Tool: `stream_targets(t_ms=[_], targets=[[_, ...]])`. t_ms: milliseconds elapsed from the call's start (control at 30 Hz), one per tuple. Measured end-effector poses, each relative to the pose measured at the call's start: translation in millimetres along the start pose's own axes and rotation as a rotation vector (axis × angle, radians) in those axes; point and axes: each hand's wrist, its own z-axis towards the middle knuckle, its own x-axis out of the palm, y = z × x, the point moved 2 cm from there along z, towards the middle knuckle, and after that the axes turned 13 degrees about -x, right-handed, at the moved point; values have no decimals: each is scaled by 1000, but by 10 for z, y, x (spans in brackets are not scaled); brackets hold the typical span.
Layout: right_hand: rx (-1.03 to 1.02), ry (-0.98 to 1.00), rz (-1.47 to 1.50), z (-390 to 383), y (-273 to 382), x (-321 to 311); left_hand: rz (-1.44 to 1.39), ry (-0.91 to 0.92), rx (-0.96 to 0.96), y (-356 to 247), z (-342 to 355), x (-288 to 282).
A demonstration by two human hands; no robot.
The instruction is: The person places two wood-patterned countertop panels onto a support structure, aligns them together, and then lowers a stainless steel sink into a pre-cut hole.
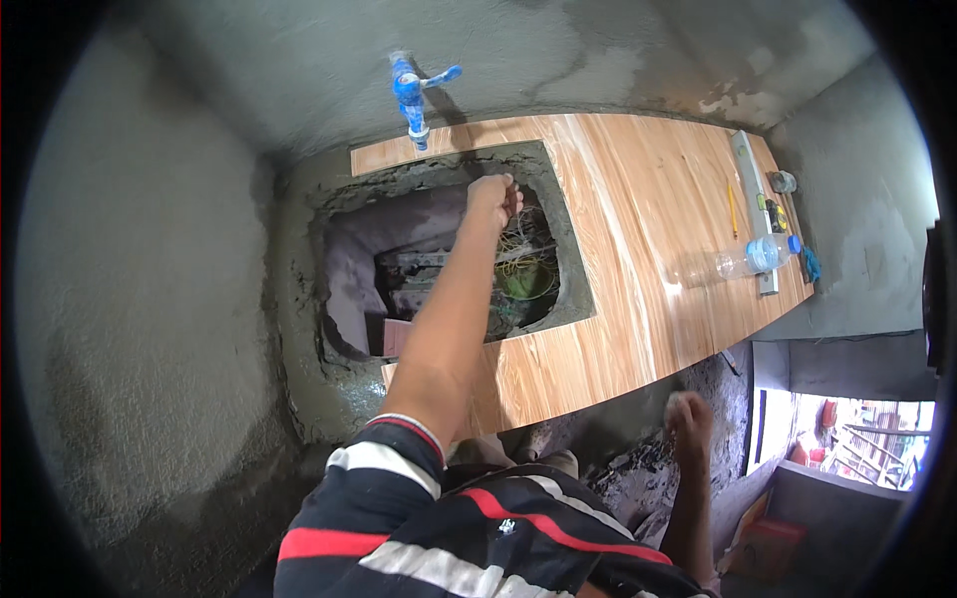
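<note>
My left arm reaches over a rough cement-edged opening [349, 239] in the wood-grain tiled counter [618, 229]. My left hand [493, 199] has curled fingers near the opening's back edge, below a blue plastic tap [409, 90] on the wall; what it holds, if anything, is hidden. Wires and debris [523, 274] show inside the opening. My right hand [688, 424] is low beside the counter's front edge, fingers curled; I cannot make out whether anything is in them.
On the counter's right lie a metal level [748, 164], yellow pencil [732, 214], tape measure [778, 214], clear bottle [763, 254], small jar [783, 181] and blue cloth [810, 264]. Grey plastered walls [150, 259] enclose the counter. A cardboard box [768, 548] sits at lower right.
</note>
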Motion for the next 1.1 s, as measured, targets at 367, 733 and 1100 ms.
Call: stream_targets(t_ms=[367, 733, 1100], targets=[[112, 133, 173, 2893, 1022, 2989, 676, 150, 346, 514, -3376, -415], [-91, -56, -444, 4794, 39, 4404, 428, -461, -94, 2200, -4978, -2695], [22, -275, -103, 3180, 1240, 5016, 370, -646, -124, 2878, -5227, -3161]])
